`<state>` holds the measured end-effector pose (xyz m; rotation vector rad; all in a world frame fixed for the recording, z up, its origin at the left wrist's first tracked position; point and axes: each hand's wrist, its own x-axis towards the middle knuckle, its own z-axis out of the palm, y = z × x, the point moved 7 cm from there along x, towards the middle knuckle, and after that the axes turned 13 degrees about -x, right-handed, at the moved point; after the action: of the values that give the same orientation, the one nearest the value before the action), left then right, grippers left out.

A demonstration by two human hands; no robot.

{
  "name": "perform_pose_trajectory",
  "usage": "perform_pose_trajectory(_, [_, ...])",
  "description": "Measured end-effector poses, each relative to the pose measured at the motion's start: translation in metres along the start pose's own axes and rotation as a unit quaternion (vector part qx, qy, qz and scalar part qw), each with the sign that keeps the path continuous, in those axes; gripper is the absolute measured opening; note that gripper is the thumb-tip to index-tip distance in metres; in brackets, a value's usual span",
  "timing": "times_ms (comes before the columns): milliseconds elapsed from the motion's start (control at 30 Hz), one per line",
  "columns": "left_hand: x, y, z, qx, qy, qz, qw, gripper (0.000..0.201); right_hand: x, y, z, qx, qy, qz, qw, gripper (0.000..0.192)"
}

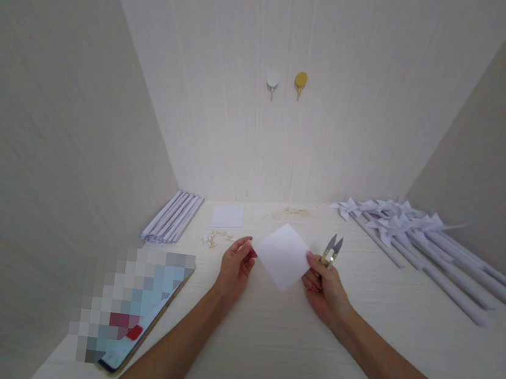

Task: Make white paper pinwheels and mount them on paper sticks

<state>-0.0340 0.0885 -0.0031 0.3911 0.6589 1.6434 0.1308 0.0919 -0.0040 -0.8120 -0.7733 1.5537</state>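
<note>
While the left hand (235, 265) pinches the left corner of a small white square paper sheet (283, 256), the right hand (325, 286) grips its right corner and also holds small metal thread snips (332, 249), blades pointing up. The sheet sits diamond-wise, just above the pale wooden tabletop (289, 341). Rolled white paper sticks (173, 216) lie far left; white paper pinwheels on sticks (414, 231) lie right. A second white square (227, 216) lies beyond the hands.
</note>
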Motion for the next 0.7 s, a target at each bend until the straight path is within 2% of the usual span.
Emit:
perform_pose_trajectory(100, [-0.003, -0.004, 0.008, 0.018, -0.051, -0.018, 0.998, 0.036, 0.001, 0.000, -0.001, 0.006, 0.012, -0.004, 1.000, 0.037])
perform_pose_trajectory(167, [-0.006, -0.010, 0.015, 0.067, -0.092, -0.022, 0.993, 0.037, 0.001, 0.000, -0.001, -0.002, 0.012, -0.009, 1.000, 0.037])
perform_pose_trajectory(233, [-0.008, -0.017, 0.017, 0.140, -0.108, -0.022, 0.984, 0.032, 0.001, 0.000, 0.000, -0.011, 0.010, -0.012, 1.000, 0.037])
perform_pose_trajectory(367, [-0.010, -0.024, 0.014, 0.234, -0.091, -0.026, 0.968, 0.026, -0.001, 0.001, -0.001, -0.028, 0.012, -0.011, 0.999, 0.034])
perform_pose_trajectory(533, [-0.010, -0.019, 0.017, 0.212, -0.100, -0.006, 0.972, 0.025, -0.002, -0.005, -0.007, -0.027, 0.051, -0.038, 0.998, 0.029])
perform_pose_trajectory(600, [-0.008, -0.016, 0.016, 0.193, -0.086, 0.006, 0.977, 0.024, -0.003, -0.007, -0.002, -0.032, 0.030, -0.038, 0.998, 0.024])
perform_pose_trajectory(700, [-0.005, -0.010, 0.012, 0.139, -0.038, 0.024, 0.989, 0.022, -0.007, 0.002, 0.014, -0.040, -0.059, 0.014, 0.997, 0.032])
